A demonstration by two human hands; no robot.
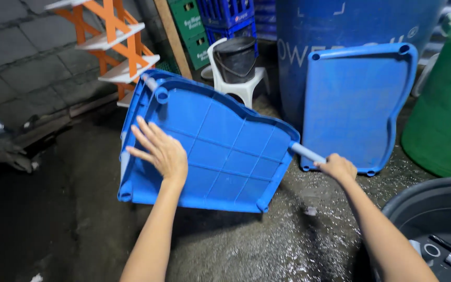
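Note:
A blue plastic shelf panel [225,151] with ribbed underside is tilted up in front of me, above the wet concrete floor. My left hand [160,151] lies flat on its left part, fingers spread. My right hand [337,167] grips a grey tube [306,152] that sticks out of the panel's right corner socket. Another short grey tube [151,83] sits in the panel's far corner.
A second blue panel [356,104] leans against a big blue drum [340,26]. A green barrel [444,115] stands at right, a dark tub [434,209] at lower right. Behind are a white stool with a black bucket [236,60], crates and an orange-white rack [113,42].

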